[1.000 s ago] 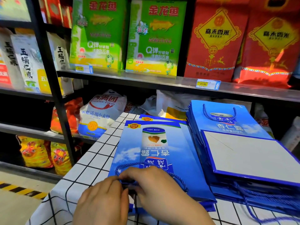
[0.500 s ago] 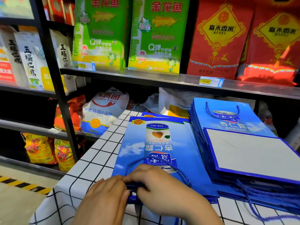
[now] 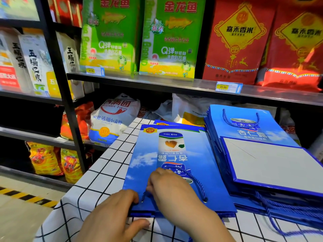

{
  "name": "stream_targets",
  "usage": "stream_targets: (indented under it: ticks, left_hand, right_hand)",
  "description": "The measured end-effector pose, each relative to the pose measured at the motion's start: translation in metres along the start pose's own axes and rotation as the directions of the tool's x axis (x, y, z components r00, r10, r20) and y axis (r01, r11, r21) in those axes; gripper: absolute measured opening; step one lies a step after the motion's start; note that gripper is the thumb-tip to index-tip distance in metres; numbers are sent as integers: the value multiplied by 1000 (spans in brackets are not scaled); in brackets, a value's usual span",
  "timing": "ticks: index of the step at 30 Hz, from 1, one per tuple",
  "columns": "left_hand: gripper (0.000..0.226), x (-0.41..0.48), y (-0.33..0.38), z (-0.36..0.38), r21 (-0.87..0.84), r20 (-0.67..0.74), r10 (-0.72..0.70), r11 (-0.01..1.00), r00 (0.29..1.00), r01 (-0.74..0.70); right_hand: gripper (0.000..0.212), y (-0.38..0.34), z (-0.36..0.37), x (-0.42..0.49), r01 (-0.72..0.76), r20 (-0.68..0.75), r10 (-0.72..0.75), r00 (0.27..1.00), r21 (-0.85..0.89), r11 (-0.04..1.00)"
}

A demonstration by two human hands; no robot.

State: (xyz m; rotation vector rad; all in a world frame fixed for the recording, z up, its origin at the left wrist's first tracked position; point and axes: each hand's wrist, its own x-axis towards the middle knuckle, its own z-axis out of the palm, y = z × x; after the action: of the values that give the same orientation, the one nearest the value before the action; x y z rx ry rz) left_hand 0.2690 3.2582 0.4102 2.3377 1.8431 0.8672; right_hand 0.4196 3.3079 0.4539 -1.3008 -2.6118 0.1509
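Observation:
A flat blue paper gift bag (image 3: 174, 154) with a can picture lies on the table with the white, black-gridded cloth (image 3: 108, 163), on top of other flat bags. Its blue rope handle (image 3: 195, 180) loops across the near end. My left hand (image 3: 111, 217) grips the bag's near left edge, fingers on top and thumb below. My right hand (image 3: 174, 191) lies over the near end with its fingers curled at the rope beside the left handle hole; whether it pinches the rope is hidden.
A thick stack of the same blue bags (image 3: 262, 165) fills the table's right side, its ropes hanging over the near edge. Behind stand black metal shelves (image 3: 157, 82) with green and red rice bags and a flour sack (image 3: 111, 119). The floor lies to the left.
My right hand has slid a little further up over the bag's near end and the rope loop now lies to its right. My left hand has drawn back towards the bag's near left edge.

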Motion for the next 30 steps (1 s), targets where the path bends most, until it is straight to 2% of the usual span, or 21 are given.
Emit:
stream_targets:
  ticks: [1,2,5,7,9,11,13,14,15,16,18,19,21,23,25,28,30]
  left_hand:
    - [48,2,-2,0,-8,76,-2,1000,997,3]
    - [43,2,-3,-2,-11,89,14,1000,996,-13]
    - [39,3,-5,-4,66,51,60,996,997,-63]
    - [35,5,-5,-8,71,9,81,994,997,-81]
    - [26,9,-5,-9,91,-40,110,990,993,-106]
    - [25,13,-2,-9,65,-63,68,996,996,-64]
    - [38,19,4,-13,-247,-71,-86,967,994,66]
    - [42,21,5,-15,-435,-75,-152,894,986,105]
    - [42,21,1,-14,-622,-45,-201,772,978,130]
    - [43,21,-3,-16,-717,-16,-180,688,984,115]
    - [51,24,-9,-20,-778,21,-88,624,996,72]
    - [54,27,-13,-20,-776,38,-69,626,997,73]
    - [53,34,-19,-19,-713,49,-73,696,996,87]
    - [33,46,-24,-12,-638,-10,-31,770,999,18]
    - [10,53,-17,-14,-688,-6,-59,725,998,39]
    - [24,59,-2,-15,-771,-29,-79,636,996,28]
    - [26,61,-2,-16,-806,-37,-176,587,984,75]
  right_hand:
    - [23,1,0,-1,-19,-29,19,999,5,1000]
    - [22,2,-1,-2,-31,-55,32,998,13,999]
    - [25,5,-6,-10,-2,-92,9,996,73,997]
    - [41,6,-11,-19,34,-33,-30,999,133,991]
    - [51,6,-12,-27,74,7,-75,997,61,995]
    - [40,7,-12,-30,106,-55,-108,993,-38,994]
    - [34,6,-15,-30,97,-136,-108,985,-90,991]
    - [36,7,-16,-30,69,-137,-92,986,-165,984]
    - [35,7,-19,-30,33,-163,-70,984,-219,975]
    - [32,9,-20,-31,17,-236,-79,969,-253,967]
    - [28,12,-23,-34,7,-374,-130,918,-315,949]
    - [28,14,-25,-36,14,-428,-165,889,-335,942]
    - [33,12,-31,-39,48,-520,-247,818,-365,930]
    - [46,7,-38,-40,91,-593,-325,737,-390,917]
    - [44,3,-43,-43,156,-638,-372,674,-370,916]
    - [19,11,-51,-54,234,-775,-337,535,-247,940]
    - [25,26,-53,-65,249,-895,-223,386,-132,960]
